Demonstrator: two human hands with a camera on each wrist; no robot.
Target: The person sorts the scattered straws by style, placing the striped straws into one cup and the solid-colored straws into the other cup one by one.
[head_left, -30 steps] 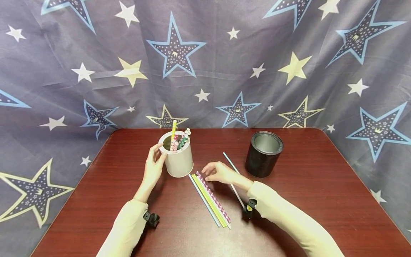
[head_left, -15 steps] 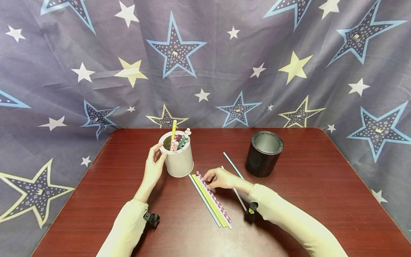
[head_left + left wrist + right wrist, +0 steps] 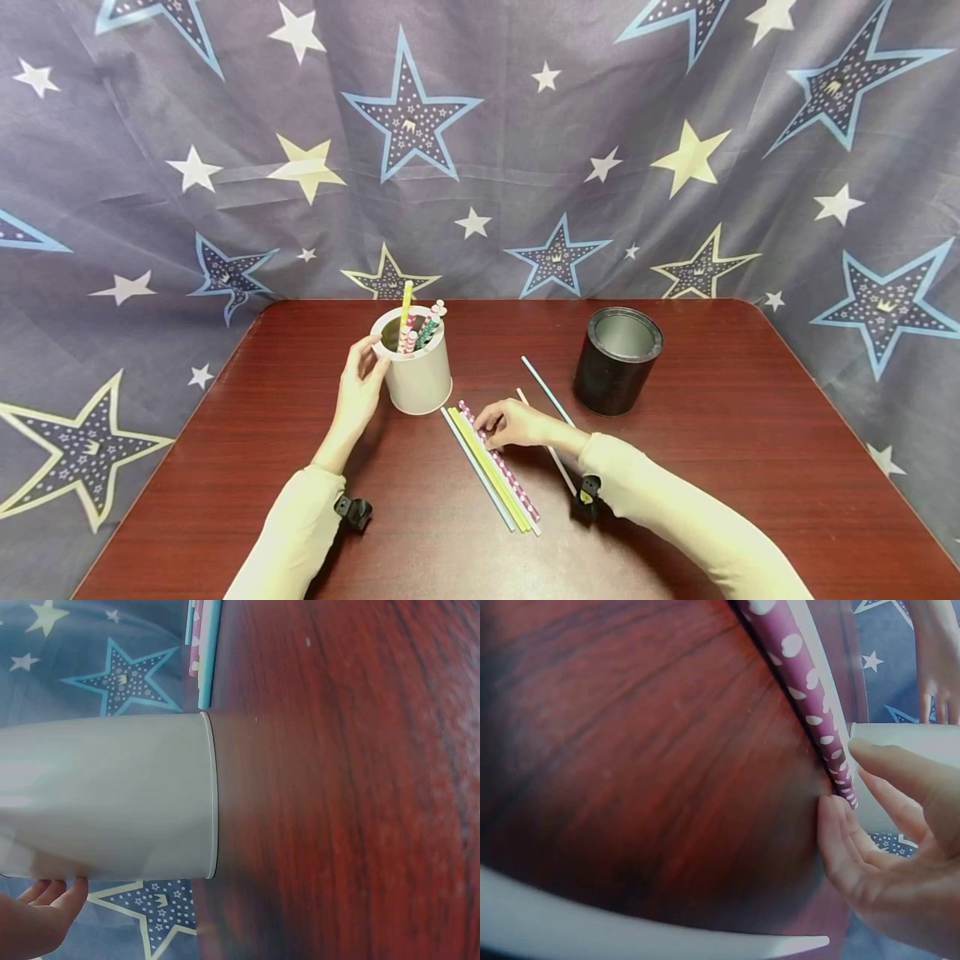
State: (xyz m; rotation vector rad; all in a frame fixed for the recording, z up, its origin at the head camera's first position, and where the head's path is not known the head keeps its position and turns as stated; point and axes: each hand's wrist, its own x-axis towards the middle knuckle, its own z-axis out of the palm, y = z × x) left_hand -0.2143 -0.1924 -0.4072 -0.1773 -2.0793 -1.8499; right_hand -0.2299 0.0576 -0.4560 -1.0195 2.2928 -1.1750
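At the white cup point(image 3: 420, 383), my left hand point(image 3: 360, 387) holds the rim, thumb and fingers against its near left side. In the left wrist view the left fingertips point(image 3: 71, 892) touch the cup's wall. Several patterned straws point(image 3: 423, 332) stand inside that cup. In front of it a row of straws lies on the table: light blue point(image 3: 480, 471), yellow-green point(image 3: 491, 475), a whitish one and a purple straw with white hearts point(image 3: 516, 483). My right hand point(image 3: 517, 423) pinches the purple straw near its far end, with thumb and fingers on either side point(image 3: 900, 825).
A black cup point(image 3: 615, 375) stands at the back right of the brown table point(image 3: 720, 450). Between it and the row lie a blue straw point(image 3: 543, 387) and a white straw point(image 3: 562, 473), partly under my right forearm. A star-patterned cloth point(image 3: 480, 150) hangs behind.
My right hand has come down slightly toward me onto the purple straw, and its thumb and fingers have closed in around it. The left hand and the white cup have not moved.
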